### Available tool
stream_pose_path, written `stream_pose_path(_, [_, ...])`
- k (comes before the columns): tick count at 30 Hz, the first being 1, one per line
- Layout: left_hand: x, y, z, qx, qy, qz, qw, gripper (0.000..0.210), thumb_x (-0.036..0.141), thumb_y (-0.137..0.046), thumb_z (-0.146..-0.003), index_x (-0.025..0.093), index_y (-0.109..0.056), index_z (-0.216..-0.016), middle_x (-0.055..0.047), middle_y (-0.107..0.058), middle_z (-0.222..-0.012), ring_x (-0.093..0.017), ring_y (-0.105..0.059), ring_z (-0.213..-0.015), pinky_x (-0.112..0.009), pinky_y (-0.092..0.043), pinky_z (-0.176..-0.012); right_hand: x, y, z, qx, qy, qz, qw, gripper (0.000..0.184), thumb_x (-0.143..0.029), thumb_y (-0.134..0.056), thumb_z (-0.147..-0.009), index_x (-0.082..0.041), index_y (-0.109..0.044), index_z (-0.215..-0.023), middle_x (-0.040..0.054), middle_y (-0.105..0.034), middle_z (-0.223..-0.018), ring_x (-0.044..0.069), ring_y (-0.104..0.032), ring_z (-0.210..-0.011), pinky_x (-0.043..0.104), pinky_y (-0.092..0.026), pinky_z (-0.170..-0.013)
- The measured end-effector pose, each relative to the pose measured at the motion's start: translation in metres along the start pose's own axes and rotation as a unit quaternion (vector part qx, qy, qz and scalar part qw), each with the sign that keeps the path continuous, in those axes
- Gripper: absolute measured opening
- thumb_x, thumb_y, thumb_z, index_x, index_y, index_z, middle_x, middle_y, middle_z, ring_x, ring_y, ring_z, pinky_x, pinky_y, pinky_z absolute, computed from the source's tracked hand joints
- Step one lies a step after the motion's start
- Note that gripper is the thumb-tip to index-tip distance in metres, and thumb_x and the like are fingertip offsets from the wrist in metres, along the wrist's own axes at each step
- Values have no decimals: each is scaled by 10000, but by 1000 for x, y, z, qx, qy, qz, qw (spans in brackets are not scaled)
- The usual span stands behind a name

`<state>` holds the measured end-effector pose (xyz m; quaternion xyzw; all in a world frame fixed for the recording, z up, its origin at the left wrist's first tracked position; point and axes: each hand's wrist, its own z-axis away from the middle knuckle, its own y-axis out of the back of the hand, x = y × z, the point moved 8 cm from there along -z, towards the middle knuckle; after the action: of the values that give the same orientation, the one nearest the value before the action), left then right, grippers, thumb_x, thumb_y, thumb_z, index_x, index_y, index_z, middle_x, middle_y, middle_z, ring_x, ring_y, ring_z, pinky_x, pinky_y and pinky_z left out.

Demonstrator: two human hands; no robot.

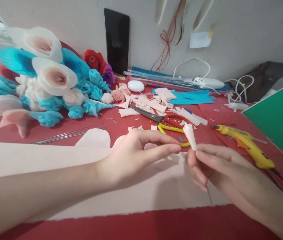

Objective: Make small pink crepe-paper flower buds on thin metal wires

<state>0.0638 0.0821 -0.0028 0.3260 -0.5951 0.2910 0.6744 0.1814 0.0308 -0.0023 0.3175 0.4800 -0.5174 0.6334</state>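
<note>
I had the rolled pink paper bud [189, 135] just beyond the left hand's fingertips, to their right and a little higher in my view, with a narrow gap between. The right hand [221, 166] was the nearer of the 2: its thumb and forefinger pinched the bud at its narrow lower end. The left hand [134, 156] reached across from the other side, fingers loosely extended, thumb and forefinger tips close together; I saw nothing between them, and could not tell whether they touched.

The bud's long axis stood near upright, its ragged top tipped slightly toward the left hand. A thin wire [210, 196] showed below the right hand on roughly the same slant, though the fingers hid any join from me. Both hands were over the pale pink sheet [121, 203] on the red tabletop [106, 230], and the scissors [153, 116] lay behind the left fingertips.
</note>
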Motion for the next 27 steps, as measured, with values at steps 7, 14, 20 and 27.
stream_pose_path(7, [25, -12, 7, -17, -87, 37, 995, 80, 208, -646, -760, 165, -712, -752, 0, -713, -803, -145, -625, -786, -217, -478, -735, -6, -4, 2, 27, 63, 107, 992, 262, -315, -487, -902, -218, -610, -692, -34, -553, -600, 53, -510, -553, 132, -417, -522])
stream_pose_path(14, [20, -10, 8, 6, -65, 42, 997, 151, 165, -625, -777, 195, -733, -676, 4, -704, -852, -129, -626, -814, -197, -483, -764, -24, -10, 6, 61, 127, 282, 949, 358, -304, -428, -921, -171, -510, -598, -26, -509, -544, 61, -503, -534, 130, -404, -489])
stream_pose_path(20, [22, -6, 8, 10, -49, -10, 999, 125, 255, -627, -782, 217, -702, -689, 54, -707, -830, -107, -623, -807, -178, -455, -785, -15, -5, 6, 57, 89, 208, 972, 318, -351, -449, -907, -193, -567, -658, -27, -526, -563, 55, -498, -489, 130, -404, -453])
stream_pose_path(27, [10, 2, 7, 52, 6, -54, 997, 158, 404, -576, -795, 297, -687, -763, 96, -691, -793, -111, -619, -772, -188, -440, -664, -4, 14, 7, 140, 65, 43, 987, 277, -428, -527, -855, -210, -581, -693, -43, -337, -511, 53, -296, -461, 141, -273, -410])
